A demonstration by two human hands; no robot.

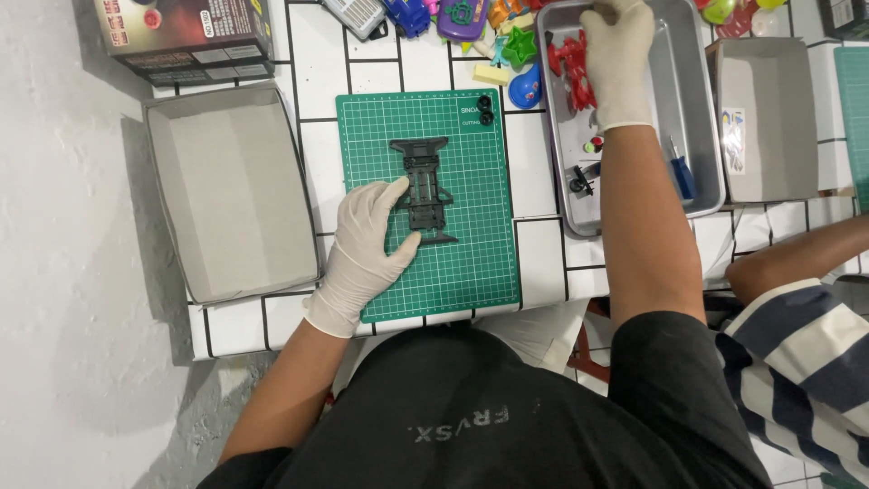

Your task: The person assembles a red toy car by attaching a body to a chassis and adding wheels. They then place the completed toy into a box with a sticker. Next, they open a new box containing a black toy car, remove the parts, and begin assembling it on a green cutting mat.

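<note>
Black plastic chassis point(425, 192) lies flat on the green cutting mat point(471, 263), approx. mid-mat, slightly left of ctr. Long axis runs near-to-far from the person, i.e. along the mat's long side; wider flared end w/ a crossbar points away from the person, the narrower end w/ a short bar points toward them. It sits about square to the mat grid, not tilted.

Left hand point(367, 249), in a whitish glove, rests on the mat at the chassis' left edge: fingers spread and relaxed, thumb and forefinger touching the left side rail at the near half, more steadying than gripping. Not pinched shut.

Right hand point(617, 59), also gloved, reaches well apart from the chassis into the grey metal tray point(701, 109) at the far right of the worktop point(543, 263). Fingers curl down over a red plastic part point(568, 68); can't tell if they're closed on it or only touching.

Also in the tray: a blue-handled screwdriver point(681, 172) and small dark bits point(579, 181). Two small black round pieces point(486, 111) sit at the mat's far right corner. Open grey cardboard box point(226, 190) just left of the mat, another point(769, 118) right of the tray. Coloured toy parts point(507, 36) along the far edge. Another person's arm in a striped sleeve point(806, 353) at lower right.
</note>
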